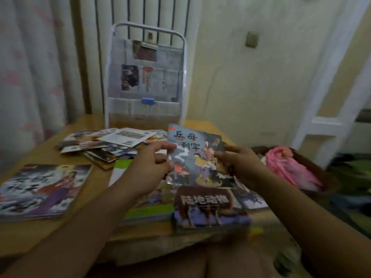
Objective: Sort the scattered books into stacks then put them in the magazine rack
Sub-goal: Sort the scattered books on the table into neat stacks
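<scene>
Both hands hold a thin grey-blue picture book point(192, 155) tilted up above the low wooden table point(36, 155). My left hand point(150, 165) pinches its left edge; my right hand point(239, 163) grips its right edge. Under it lies a dark book stack point(210, 209), next to a green-edged stack point(148, 205). A purple-covered stack point(42, 189) sits at the left. Scattered books point(108, 143) lie in a heap at the table's far side. The white magazine rack point(146, 77) stands behind them with a few books in its pockets.
A brown basket with pink cloth point(291, 167) sits right of the table. Behind the rack is a radiator point(140, 13), with a curtain point(30, 67) at the left. A white door frame point(325, 97) stands at the right. My knees are under the table's front edge.
</scene>
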